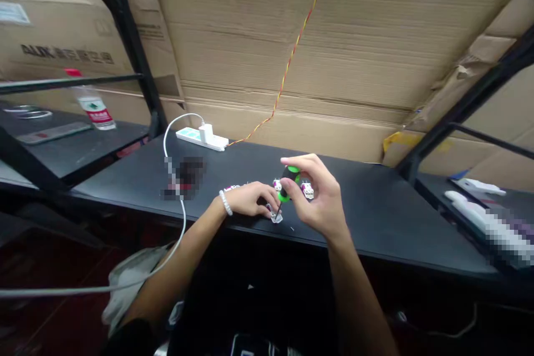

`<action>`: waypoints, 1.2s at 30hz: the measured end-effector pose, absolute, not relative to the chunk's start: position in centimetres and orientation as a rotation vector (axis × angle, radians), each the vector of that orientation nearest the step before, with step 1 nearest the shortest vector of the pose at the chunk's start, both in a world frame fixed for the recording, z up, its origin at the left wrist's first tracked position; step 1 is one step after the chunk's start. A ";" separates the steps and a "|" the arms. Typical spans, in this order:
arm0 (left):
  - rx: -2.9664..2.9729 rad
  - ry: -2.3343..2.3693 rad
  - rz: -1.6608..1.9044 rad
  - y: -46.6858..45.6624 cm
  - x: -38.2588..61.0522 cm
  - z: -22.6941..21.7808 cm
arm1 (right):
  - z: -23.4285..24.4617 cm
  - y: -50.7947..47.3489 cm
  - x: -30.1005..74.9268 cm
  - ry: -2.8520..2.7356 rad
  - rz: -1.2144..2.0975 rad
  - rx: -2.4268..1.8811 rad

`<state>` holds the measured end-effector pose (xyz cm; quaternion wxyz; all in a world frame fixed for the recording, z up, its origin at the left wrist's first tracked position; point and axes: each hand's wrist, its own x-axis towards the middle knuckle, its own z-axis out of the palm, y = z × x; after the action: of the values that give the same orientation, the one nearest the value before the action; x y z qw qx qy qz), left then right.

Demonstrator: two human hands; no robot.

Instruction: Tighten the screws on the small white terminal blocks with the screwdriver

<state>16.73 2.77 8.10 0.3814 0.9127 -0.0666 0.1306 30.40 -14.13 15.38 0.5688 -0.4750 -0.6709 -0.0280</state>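
My right hand (315,194) grips a short black-and-green screwdriver (291,173), its shaft pointing down and to the left. The tip meets a small clear-and-white plastic part (276,217) near the table's front edge. Holding that part against the tabletop, my left hand (252,199) has its fingers bent around its far side; a white beaded bracelet circles the wrist. Just beyond the hands lie two small white-and-purple parts, one by the screwdriver (277,184) and one partly behind my right hand (307,190). More such pieces (232,187) show behind my left hand.
A white power strip (217,142) with a plugged-in charger stands at the back left; its white cable (184,222) crosses the table beside my left arm. A red-and-yellow twisted wire (283,80) runs up the cardboard wall. Black metal frames (137,50) flank both sides.
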 end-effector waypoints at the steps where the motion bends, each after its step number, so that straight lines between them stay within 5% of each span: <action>1: 2.333 -0.173 0.333 2.8 16.7 8.1 | 15.4 -14.0 30.3 -1.542 -0.134 -1.146; 7: 2.340 -0.178 0.327 2.8 16.7 8.1 | 15.3 -13.6 30.3 -1.501 -0.407 -1.158; 14: 2.313 -0.160 0.327 2.7 16.6 8.1 | 15.4 -14.2 31.1 -1.633 0.010 -1.038; 20: 2.341 -0.131 0.327 2.7 16.6 8.0 | 15.9 -14.5 30.6 -1.604 -0.262 -1.101; 26: 2.376 -0.130 0.328 2.8 16.6 7.9 | 16.1 -14.9 30.6 -1.701 0.003 -1.035; 36: 2.325 -0.110 0.333 2.5 16.5 8.1 | 15.7 -14.1 29.9 -1.502 -0.389 -1.137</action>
<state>16.54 2.48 8.07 0.3847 0.9127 -0.0433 0.1309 29.87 -14.07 15.73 0.5722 -0.4848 -0.6403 -0.1658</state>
